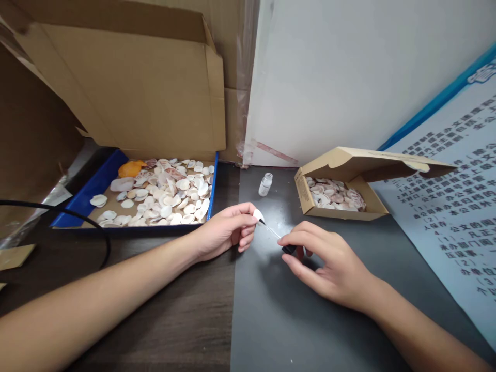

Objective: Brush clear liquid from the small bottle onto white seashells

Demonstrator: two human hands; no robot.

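One white shell point(258, 214): pinched in left hand point(228, 231), over gray mat point(267, 320).
One black-capped brush point(273, 232): gripped by right hand point(327, 258), tip at shell.
One clear bottle point(265, 185): upright, label unreadable.
One printed sheet point(442, 206): Chinese, "公文" legible.

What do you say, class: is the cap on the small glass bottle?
No, the bottle stands open, and the black cap is in the right hand.

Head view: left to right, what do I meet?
Blue-edged tray of shells → left hand → small bottle → small carton of shells → printed sheet. Right hand left out: it overlaps the carton's span.
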